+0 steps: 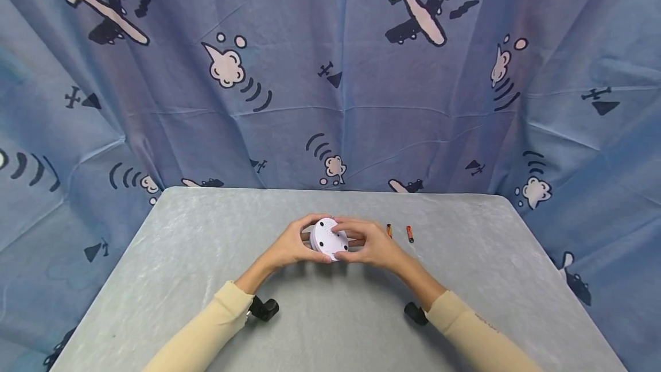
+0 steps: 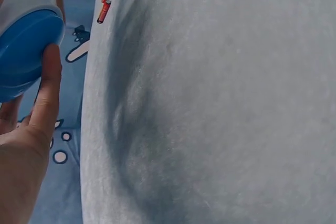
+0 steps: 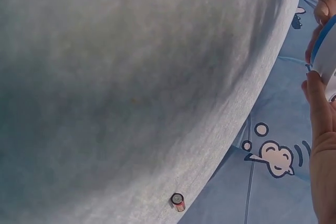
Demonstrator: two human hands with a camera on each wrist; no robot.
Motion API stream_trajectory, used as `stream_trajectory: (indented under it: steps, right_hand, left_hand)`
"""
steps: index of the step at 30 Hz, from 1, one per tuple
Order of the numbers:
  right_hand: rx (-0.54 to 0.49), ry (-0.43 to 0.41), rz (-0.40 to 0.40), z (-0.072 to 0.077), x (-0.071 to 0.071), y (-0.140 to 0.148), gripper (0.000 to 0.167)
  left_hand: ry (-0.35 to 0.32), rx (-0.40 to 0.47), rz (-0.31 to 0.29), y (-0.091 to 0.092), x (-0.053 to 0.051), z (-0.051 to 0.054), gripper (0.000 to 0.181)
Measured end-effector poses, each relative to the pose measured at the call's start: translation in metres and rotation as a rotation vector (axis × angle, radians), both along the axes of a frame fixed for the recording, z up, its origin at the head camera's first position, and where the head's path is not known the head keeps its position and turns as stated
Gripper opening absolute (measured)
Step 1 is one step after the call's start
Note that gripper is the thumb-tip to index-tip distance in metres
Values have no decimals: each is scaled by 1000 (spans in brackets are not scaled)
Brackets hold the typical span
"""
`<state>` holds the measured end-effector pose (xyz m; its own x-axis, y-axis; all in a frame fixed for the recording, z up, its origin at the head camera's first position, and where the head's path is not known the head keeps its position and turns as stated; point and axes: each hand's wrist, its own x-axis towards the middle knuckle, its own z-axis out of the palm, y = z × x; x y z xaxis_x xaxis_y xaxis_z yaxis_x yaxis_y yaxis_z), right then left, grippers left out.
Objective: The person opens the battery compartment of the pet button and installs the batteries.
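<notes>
Held up above the table is a round device (image 1: 325, 241) with a white back that has a patch of small holes and several dark round feet. Its other side is blue, as the left wrist view shows of the same device (image 2: 26, 45). My left hand (image 1: 291, 245) grips it from the left, thumb at the near edge. From the right, my right hand (image 1: 379, 245) holds it, thumb near the lower rim and a finger over the holed back. Two small red-and-black batteries, one (image 1: 389, 231) beside the right hand and another (image 1: 410, 234) farther right, lie on the table.
The table (image 1: 206, 257) has a pale grey cover. Behind and around it hangs a blue curtain (image 1: 289, 73) printed with planes and clouds. Dark wrist-camera parts stick out under each forearm, one at the left wrist (image 1: 265, 309) and one at the right (image 1: 415, 313).
</notes>
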<state>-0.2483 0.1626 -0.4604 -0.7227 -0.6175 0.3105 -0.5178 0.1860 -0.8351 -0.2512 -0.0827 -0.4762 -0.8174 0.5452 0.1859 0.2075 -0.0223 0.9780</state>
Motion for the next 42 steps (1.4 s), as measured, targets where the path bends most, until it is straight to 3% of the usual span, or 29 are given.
stream_trajectory:
  steps: [8, 16, 22, 31, 38, 42]
  right_hand:
    - [84, 142, -29, 0, 1, -4, 43]
    - [118, 283, 3, -5, -3, -7, 41]
    - [143, 276, 38, -5, -2, -5, 38]
    - [156, 107, 13, -1, 5, 1, 28]
    - [174, 185, -56, -2, 5, 1, 25]
    - [226, 215, -46, 2, 5, 1, 27]
  left_hand:
    - [6, -20, 33, -1, 2, -1, 82]
    - [19, -43, 58, 3, 2, -1, 79]
    - [59, -52, 49, 2, 2, -4, 78]
    - [14, -49, 21, -2, 4, -6, 83]
    - [65, -82, 78, 3, 9, -6, 86]
    - [81, -100, 86, 6, 11, -8, 87]
